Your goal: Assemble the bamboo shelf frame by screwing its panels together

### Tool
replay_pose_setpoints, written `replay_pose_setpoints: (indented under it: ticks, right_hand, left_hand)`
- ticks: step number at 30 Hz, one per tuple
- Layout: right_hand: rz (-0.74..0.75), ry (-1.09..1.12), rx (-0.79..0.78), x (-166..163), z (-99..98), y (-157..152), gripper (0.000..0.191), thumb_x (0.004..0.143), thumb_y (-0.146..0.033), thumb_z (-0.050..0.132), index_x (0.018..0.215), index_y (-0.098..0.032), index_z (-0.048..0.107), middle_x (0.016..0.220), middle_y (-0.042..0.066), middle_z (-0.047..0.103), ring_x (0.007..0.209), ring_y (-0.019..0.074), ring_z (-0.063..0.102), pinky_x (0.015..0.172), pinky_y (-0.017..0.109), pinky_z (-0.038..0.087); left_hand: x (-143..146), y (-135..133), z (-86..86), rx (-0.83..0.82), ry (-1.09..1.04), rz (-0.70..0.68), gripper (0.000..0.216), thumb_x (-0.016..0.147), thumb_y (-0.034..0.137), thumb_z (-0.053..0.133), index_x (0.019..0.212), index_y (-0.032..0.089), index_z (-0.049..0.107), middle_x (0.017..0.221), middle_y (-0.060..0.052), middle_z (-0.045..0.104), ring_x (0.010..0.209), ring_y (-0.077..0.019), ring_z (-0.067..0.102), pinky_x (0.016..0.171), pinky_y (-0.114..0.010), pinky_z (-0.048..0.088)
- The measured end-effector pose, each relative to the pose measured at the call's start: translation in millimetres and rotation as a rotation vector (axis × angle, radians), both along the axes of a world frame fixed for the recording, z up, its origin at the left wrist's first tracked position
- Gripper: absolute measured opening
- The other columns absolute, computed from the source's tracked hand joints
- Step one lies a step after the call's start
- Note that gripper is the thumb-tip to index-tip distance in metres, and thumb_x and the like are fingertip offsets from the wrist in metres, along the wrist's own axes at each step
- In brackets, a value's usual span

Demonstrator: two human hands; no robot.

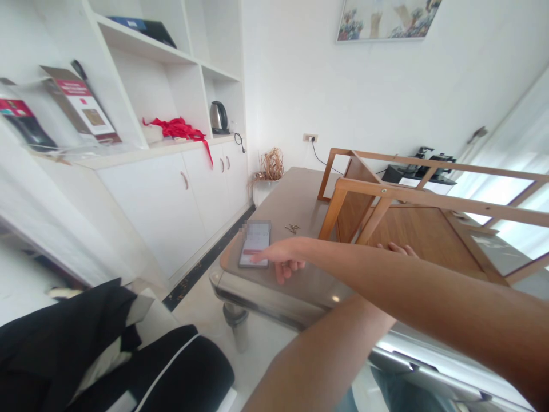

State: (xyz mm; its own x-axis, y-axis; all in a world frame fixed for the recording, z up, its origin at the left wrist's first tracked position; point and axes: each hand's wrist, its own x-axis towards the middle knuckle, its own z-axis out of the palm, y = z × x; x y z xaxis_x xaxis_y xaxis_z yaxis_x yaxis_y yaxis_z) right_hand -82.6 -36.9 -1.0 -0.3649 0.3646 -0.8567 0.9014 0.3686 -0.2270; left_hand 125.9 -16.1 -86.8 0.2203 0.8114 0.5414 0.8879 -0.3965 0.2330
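Note:
My arms cross over the table. My right hand reaches left to a phone lying flat near the table corner. One stretched digit touches the lower part of its lit screen, while the other fingers hang loosely bent over the tabletop. My left hand, mostly hidden behind the right forearm, rests on a brown wooden panel with its visible fingers laid out. That panel belongs to a wooden frame lying on the table. A small pile of screws sits between the phone and the frame.
The grey-brown table has a rounded corner and a thick leg. White cabinets with shelves stand left, holding a kettle and red ribbon. A dried plant is behind the table. Black fabric lies at lower left.

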Motion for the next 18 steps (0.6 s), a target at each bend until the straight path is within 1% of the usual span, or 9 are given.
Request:
replay_pose_setpoints:
  ticks: [2,5,7,9,12,14,15,17,18]
  right_hand:
    - [-0.012,0.021,0.005,2,6.5,-5,0.086,0.084,-0.087,0.035,0.076,-0.009,0.071,0.055,0.005,0.054,0.037,0.0070,0.022,0.038,0.024,0.016]
    - [-0.046,0.114,0.007,13,22.0,-13,0.090,0.087,-0.087,0.027,0.075,-0.008,0.070,0.059,0.008,0.059,0.038,0.0066,0.022,0.039,0.024,0.018]
    - [-0.081,0.231,0.037,27,33.0,-18,0.090,0.089,-0.084,0.022,0.076,-0.010,0.071,0.059,0.007,0.059,0.038,0.0069,0.023,0.040,0.024,0.019]
    - [-0.137,0.397,0.134,47,42.4,-22,0.087,0.092,-0.080,0.018,0.077,-0.012,0.070,0.054,0.004,0.055,0.040,0.0091,0.030,0.041,0.025,0.023]
    - [-0.211,0.608,0.280,86,53.4,-31,0.079,0.096,-0.073,0.019,0.076,-0.015,0.069,0.050,0.002,0.052,0.046,0.0114,0.042,0.047,0.025,0.030]
    - [-0.229,0.698,0.338,118,58.6,-42,0.071,0.097,-0.070,0.028,0.072,-0.016,0.068,0.050,0.002,0.053,0.051,0.0119,0.048,0.054,0.025,0.036]
    - [-0.237,0.790,0.398,135,60.2,-48,0.067,0.097,-0.069,0.034,0.072,-0.017,0.068,0.052,0.001,0.055,0.053,0.0123,0.051,0.057,0.025,0.038]
    - [-0.182,0.879,0.565,174,60.0,-60,0.061,0.094,-0.067,0.044,0.064,-0.019,0.064,0.048,0.000,0.050,0.052,0.0129,0.050,0.058,0.026,0.039]
    - [-0.122,0.937,0.625,194,57.8,-64,0.056,0.095,-0.062,0.049,0.061,-0.019,0.060,0.050,-0.001,0.050,0.053,0.0124,0.049,0.058,0.026,0.038]
  left_hand:
    - [-1,-1,1.2,-0.002,-0.001,-0.001,0.054,0.101,0.012,0.023,0.151,-0.003,0.036,0.148,-0.037,0.044,0.140,-0.0455,0.043,0.106,-0.064,0.048]
    - [-3,-2,3.2,-0.024,0.000,0.017,0.054,0.101,0.014,0.025,0.151,0.001,0.039,0.148,-0.035,0.047,0.138,-0.0450,0.046,0.102,-0.065,0.050]
    - [-3,-1,5.6,-0.031,-0.002,0.034,0.054,0.102,0.015,0.022,0.151,0.002,0.040,0.148,-0.033,0.047,0.137,-0.0447,0.049,0.100,-0.064,0.051]
    - [-3,0,9.9,-0.033,-0.010,0.050,0.054,0.103,0.015,0.021,0.151,0.003,0.042,0.148,-0.032,0.048,0.134,-0.0443,0.051,0.099,-0.064,0.052]
    - [-3,-1,19.0,-0.029,-0.024,0.071,0.052,0.102,0.013,0.023,0.147,0.004,0.047,0.143,-0.032,0.054,0.129,-0.0432,0.057,0.092,-0.062,0.056]
    - [-4,-3,24.8,-0.020,-0.033,0.100,0.050,0.101,0.011,0.028,0.145,0.006,0.050,0.139,-0.031,0.058,0.124,-0.0422,0.061,0.087,-0.059,0.059]
    - [-6,-4,27.0,-0.011,-0.035,0.117,0.049,0.101,0.012,0.031,0.145,0.008,0.051,0.138,-0.030,0.059,0.123,-0.0414,0.063,0.085,-0.057,0.060]
    - [-11,-5,29.8,0.011,-0.036,0.156,0.048,0.101,0.014,0.035,0.146,0.012,0.051,0.140,-0.028,0.058,0.121,-0.0403,0.064,0.084,-0.054,0.061]
    - [-14,-5,30.6,0.027,-0.032,0.166,0.048,0.101,0.016,0.036,0.147,0.013,0.049,0.141,-0.027,0.058,0.121,-0.0393,0.064,0.084,-0.052,0.061]
